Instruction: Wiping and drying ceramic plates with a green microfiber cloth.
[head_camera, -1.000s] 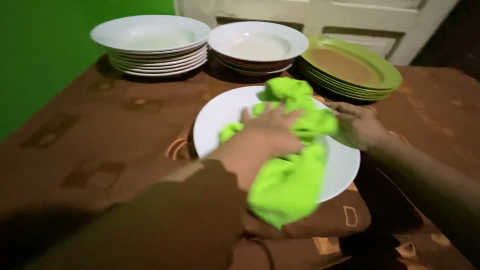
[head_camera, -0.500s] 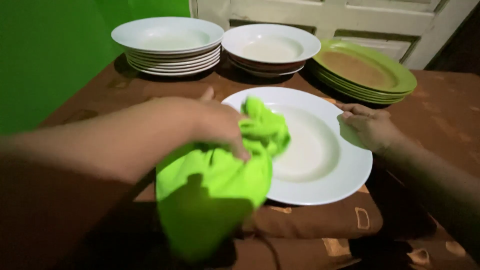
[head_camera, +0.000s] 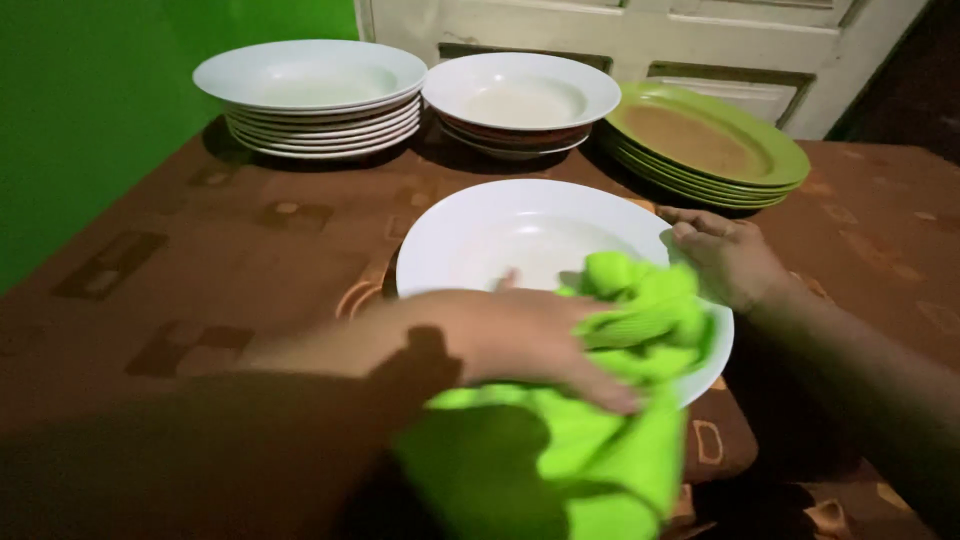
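A white deep plate (head_camera: 500, 235) lies on the brown patterned tablecloth in front of me. My left hand (head_camera: 535, 335) presses a bright green cloth (head_camera: 610, 400) onto the plate's near right part; the cloth bunches under my fingers and hangs over the near rim. My right hand (head_camera: 725, 258) grips the plate's right rim, thumb on top.
Along the back of the table stand a stack of white plates (head_camera: 310, 95) at left, a white bowl-like plate on a short stack (head_camera: 520, 100) in the middle, and a stack of green plates (head_camera: 705, 145) at right. A green wall is at left, a white door behind.
My left hand has swept the green cloth from the plate's left rim across to its near right side. My right hand has stayed on the right rim.
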